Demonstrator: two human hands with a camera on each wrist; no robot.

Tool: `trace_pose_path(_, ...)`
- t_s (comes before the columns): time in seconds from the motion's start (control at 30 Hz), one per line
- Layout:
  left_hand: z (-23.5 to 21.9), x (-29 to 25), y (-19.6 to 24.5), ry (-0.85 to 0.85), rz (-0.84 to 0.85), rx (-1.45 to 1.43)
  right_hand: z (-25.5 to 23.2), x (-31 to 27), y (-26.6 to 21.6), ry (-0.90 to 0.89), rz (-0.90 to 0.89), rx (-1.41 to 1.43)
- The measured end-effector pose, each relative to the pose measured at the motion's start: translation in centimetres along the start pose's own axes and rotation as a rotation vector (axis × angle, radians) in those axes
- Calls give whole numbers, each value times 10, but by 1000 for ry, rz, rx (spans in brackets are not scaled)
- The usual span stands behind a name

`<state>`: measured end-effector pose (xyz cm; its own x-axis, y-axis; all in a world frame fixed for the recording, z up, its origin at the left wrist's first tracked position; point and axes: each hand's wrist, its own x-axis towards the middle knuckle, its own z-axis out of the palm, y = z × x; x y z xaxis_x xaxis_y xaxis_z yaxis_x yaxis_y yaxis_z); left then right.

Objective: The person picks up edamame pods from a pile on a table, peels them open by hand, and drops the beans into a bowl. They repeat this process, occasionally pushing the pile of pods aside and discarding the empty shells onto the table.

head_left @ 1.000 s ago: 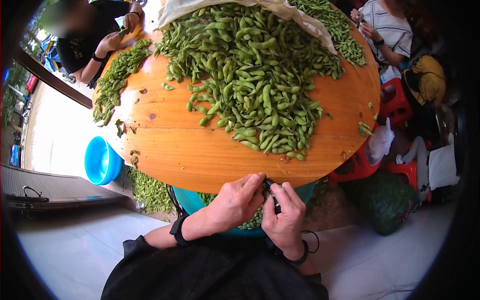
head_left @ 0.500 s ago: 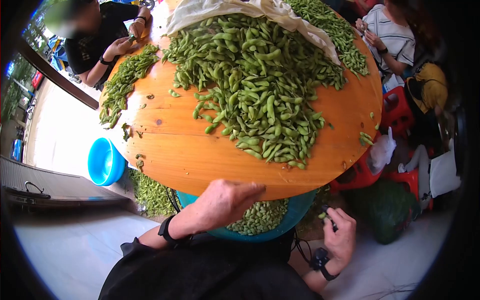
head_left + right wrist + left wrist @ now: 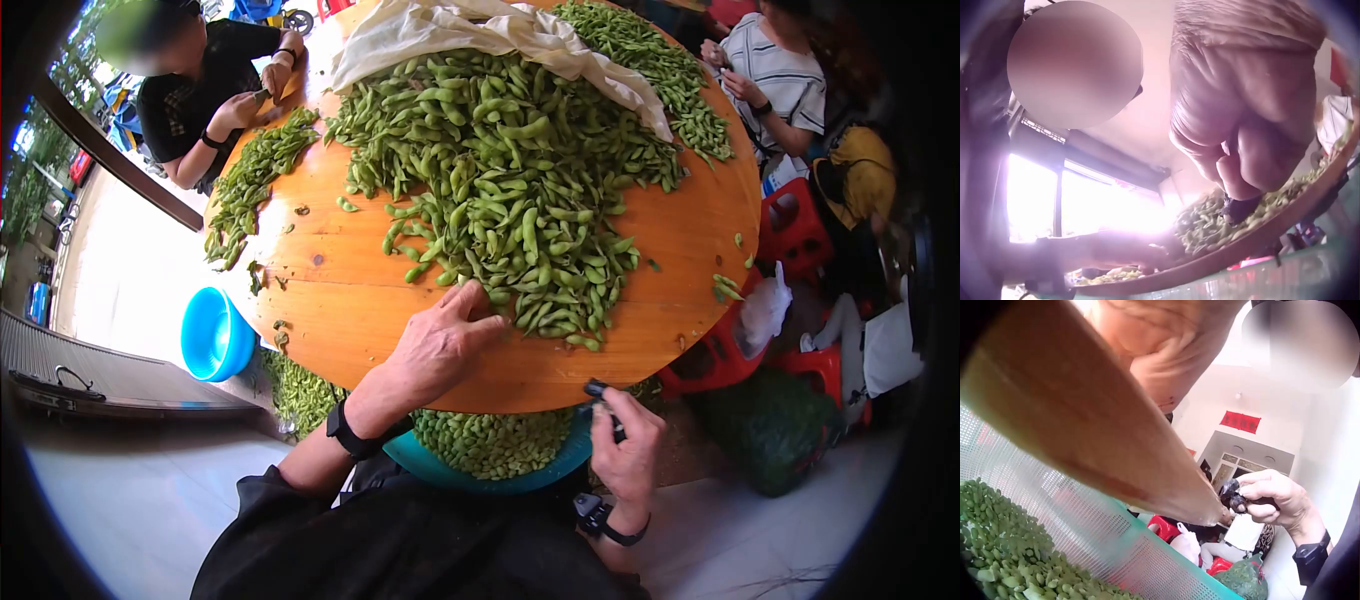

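Observation:
Heaped green soybean pods (image 3: 500, 180) spread over the round wooden table (image 3: 340, 320). My left hand (image 3: 440, 340) reaches over the tabletop to the near left edge of the heap, thumb apart from the fingers, fingertips right at the pods. Off the table's front edge, my right hand (image 3: 628, 450) grips a small black tool (image 3: 598, 388) between thumb and fingers; the black tool (image 3: 1233, 497) also shows in the left wrist view. Below the table edge stands a teal perforated basket (image 3: 572, 448) holding shelled green beans (image 3: 490, 440).
A pale cloth (image 3: 500, 30) covers the back of the heap. Two people sit across the table, with smaller pod piles (image 3: 255, 180) by the left one. A blue basin (image 3: 215, 335) is on the floor at left; red stools (image 3: 795, 225) and a dark green sack (image 3: 770, 430) stand at right.
The hands were together a second ago, then parted, the right swinging out to the right with a green piece at the tool. Now the left has moved forward to the pods; the right has come partway back.

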<state>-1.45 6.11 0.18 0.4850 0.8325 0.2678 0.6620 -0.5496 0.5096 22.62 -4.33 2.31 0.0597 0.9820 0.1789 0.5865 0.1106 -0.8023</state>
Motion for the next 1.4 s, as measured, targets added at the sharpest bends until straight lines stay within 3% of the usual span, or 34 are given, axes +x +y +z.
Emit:
trace_pose_path(0.07, -3, -1, -2, -13, 141, 57, 14, 7, -4, -28, -32, 40)
trace_pose_path(0.2, -5, -3, 3, -14, 79, 88, 33, 15, -8, -50, -32, 119)
trace_pose_path(0.3, -11, -6, 18, 106, 53, -140, 40, 17, -13, -75, 4, 141)
trace_pose_path(0.4, -9, -16, 29, -116, -402, -868, 51, 16, -19, -121, 239, 657)
trace_pose_path(0.5, -2, -23, 35, -144, -546, -1123, 54, 16, -25, -151, 324, 884)
trace_pose_path(0.57, 2, -26, 36, -109, -534, -1138, 55, 18, -25, -166, 324, 887)
trace_pose_path(0.63, 4, -29, 35, -28, -439, -953, 55, 19, -24, -183, 323, 890)
trace_pose_path(0.73, 8, -34, 34, -15, -424, -1016, 54, 20, -18, -195, 297, 844)
trace_pose_path(0.77, 9, -35, 31, -16, -427, -1017, 51, 21, -15, -250, 329, 947)
trace_pose_path(0.83, 12, -39, 23, -232, -618, -1718, 45, 23, -13, -308, 367, 1049)
trace_pose_path(0.9, 13, -39, 25, -291, -641, -1875, 41, 24, -14, -352, 419, 1207)
trace_pose_path(0.97, 14, -40, 28, -275, -674, -1983, 41, 24, -17, -336, 407, 1189)
trace_pose_path(1.0, 10, -38, 31, -276, -675, -1984, 40, 24, -19, -302, 345, 1055)
trace_pose_path(1.07, 0, -35, 40, -217, -641, -1417, 42, 23, -20, -268, 285, 921)
trace_pose_path(1.1, 4, -36, 41, -218, -643, -1416, 44, 22, -21, -180, 149, 658)
trace_pose_path(1.13, 12, -37, 42, -100, -509, -1198, 46, 21, -21, -93, 14, 392)
trace_pose_path(1.17, 17, -37, 43, 11, -375, -977, 48, 21, -22, -92, 14, 393)
trace_pose_path(1.2, 7, -35, 47, -83, -493, -996, 50, 22, -23, -30, -107, 272)
trace_pose_path(1.23, 7, -35, 45, -84, -494, -996, 50, 22, -23, 32, -228, 150)
trace_pose_path(1.3, 11, -36, 38, -103, -529, -1297, 47, 18, -22, -12, -170, 205)
trace_pose_path(1.4, 18, -39, 37, -31, -590, -1419, 45, 13, -20, -102, 85, 513)
